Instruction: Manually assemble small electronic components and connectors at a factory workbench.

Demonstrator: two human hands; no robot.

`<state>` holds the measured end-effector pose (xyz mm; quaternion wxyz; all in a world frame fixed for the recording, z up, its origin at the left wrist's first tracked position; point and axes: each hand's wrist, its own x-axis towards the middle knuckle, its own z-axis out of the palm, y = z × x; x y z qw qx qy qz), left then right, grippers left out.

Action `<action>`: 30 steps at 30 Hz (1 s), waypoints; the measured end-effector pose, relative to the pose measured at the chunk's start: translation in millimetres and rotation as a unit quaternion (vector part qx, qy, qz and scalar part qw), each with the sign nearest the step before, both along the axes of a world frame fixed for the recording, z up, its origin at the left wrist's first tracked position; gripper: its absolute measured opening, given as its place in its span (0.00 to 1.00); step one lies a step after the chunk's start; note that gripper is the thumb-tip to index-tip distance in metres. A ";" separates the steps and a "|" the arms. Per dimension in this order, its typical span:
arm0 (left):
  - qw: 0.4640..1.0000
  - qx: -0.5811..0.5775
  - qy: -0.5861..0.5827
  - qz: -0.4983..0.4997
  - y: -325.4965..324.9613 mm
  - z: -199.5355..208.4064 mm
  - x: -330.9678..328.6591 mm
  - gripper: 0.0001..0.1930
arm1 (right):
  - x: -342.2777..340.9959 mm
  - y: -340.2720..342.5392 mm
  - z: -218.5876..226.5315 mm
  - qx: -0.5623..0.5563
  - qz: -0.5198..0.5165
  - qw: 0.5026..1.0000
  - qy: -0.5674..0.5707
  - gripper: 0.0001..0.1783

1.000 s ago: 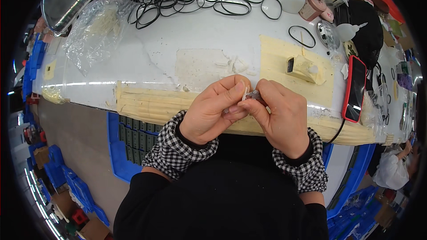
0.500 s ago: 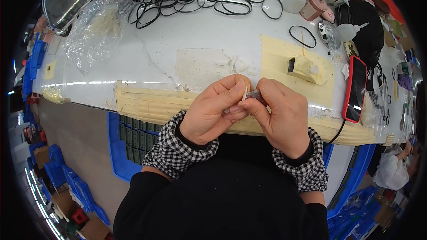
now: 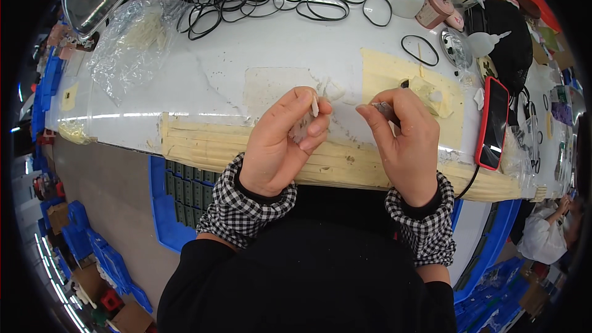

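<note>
Above the near edge of the table, my left hand [image 3: 275,142] pinches a small, thin white piece [image 3: 315,106] upright between thumb and fingers. Something pale and speckled [image 3: 300,130] shows in the curl of the same hand; I cannot make out what it is. To the right, my right hand [image 3: 408,139] is closed around a small greyish tool [image 3: 386,111], mostly covered by the fingers, its kind unclear. The two hands are apart. Behind my right hand lies a crumpled, pale yellow block-like thing [image 3: 435,100] on a yellow taped sheet [image 3: 376,71].
Black rubber rings [image 3: 322,7] lie heaped at the back. A clear plastic bag [image 3: 132,43] lies at the left, a red-cased phone [image 3: 493,123] at the right. Yellow tape [image 3: 209,145] covers the table's front edge. Below stands a blue crate [image 3: 161,203] with dark green parts.
My hands have moved apart, the left one up and leftward with the white piece, the right one rightward with the greyish tool. Before, they met at the white piece.
</note>
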<state>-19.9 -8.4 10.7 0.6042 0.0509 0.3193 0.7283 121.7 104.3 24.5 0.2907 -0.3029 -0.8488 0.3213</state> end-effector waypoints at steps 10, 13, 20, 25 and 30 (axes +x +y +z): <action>0.997 -0.003 -0.016 0.074 -2.5 -3.5 -7.7 0.10 | -10.3 -2.0 -21.6 0.096 0.020 0.983 -0.154 0.12; 0.997 -0.030 0.031 0.059 -1.1 1.2 -2.2 0.10 | -9.9 -0.9 -18.2 0.030 0.044 0.998 -0.045 0.10; 0.997 0.036 0.066 -0.034 -0.4 -3.0 10.8 0.09 | -6.8 -10.3 15.9 -0.212 0.092 0.972 0.046 0.07; 0.997 0.012 0.049 -0.052 0.7 -1.0 10.6 0.09 | -3.5 -11.2 15.8 -0.177 0.115 0.976 0.059 0.12; 0.995 -0.007 0.007 -0.096 -0.5 0.3 7.3 0.12 | 0.0 -8.9 9.2 0.040 0.125 0.991 -0.020 0.19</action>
